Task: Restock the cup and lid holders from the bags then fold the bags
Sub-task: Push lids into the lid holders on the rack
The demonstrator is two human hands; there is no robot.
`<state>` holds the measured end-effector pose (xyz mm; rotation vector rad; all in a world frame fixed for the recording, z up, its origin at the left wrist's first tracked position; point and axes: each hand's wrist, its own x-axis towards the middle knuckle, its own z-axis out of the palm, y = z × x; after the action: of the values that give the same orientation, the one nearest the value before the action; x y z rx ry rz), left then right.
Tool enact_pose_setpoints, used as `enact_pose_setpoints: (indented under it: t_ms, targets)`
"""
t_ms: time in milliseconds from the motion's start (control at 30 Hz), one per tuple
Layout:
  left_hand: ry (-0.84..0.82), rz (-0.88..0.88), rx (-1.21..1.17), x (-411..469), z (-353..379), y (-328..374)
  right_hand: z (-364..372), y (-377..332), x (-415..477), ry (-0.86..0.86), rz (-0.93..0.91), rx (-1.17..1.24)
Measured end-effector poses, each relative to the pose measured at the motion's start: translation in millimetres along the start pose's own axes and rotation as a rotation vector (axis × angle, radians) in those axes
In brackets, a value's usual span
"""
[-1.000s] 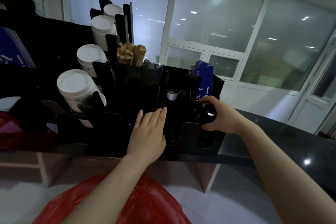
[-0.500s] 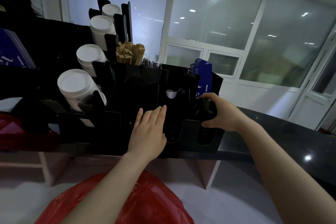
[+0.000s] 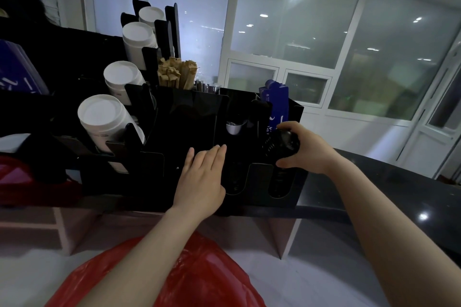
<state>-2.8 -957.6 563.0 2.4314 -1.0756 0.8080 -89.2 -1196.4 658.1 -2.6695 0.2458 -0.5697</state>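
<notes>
Right grip [image 3: 303, 151] clasping stack of black lids [image 3: 282, 143] at end slot of black holder [image 3: 189, 127], left grip [image 3: 202, 177] released, flat on holder front just left, red bag [image 3: 207, 274] below, white cups [image 3: 104, 119] further left

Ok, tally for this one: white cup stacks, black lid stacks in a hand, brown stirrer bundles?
white cup stacks: 4
black lid stack in the right hand: 1
brown stirrer bundle: 1
total: 6

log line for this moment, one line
phase: restocking lids | right hand: holds black lid stack at rightmost slot | left hand: flat on holder front | red bag: not folded
</notes>
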Motion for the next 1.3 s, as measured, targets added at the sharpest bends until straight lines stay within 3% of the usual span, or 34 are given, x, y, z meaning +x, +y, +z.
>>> enact_pose_setpoints:
  t_ms: [300,633,967,1300]
  targets:
    - [-0.038,-0.005,-0.078,-9,-8,-2,-5,-33,-9,0.222,-0.125,0.099]
    - [-0.01,-0.127,-0.023,-68,-47,-64,62,-146,15,0.1,-0.315,0.185]
    - [-0.089,-0.138,-0.077,-104,-59,-96,134,-178,46,-0.157,-0.23,-0.57]
    - [-0.137,-0.154,-0.096,-114,-52,-108,165,-182,41,-0.221,-0.302,-0.999]
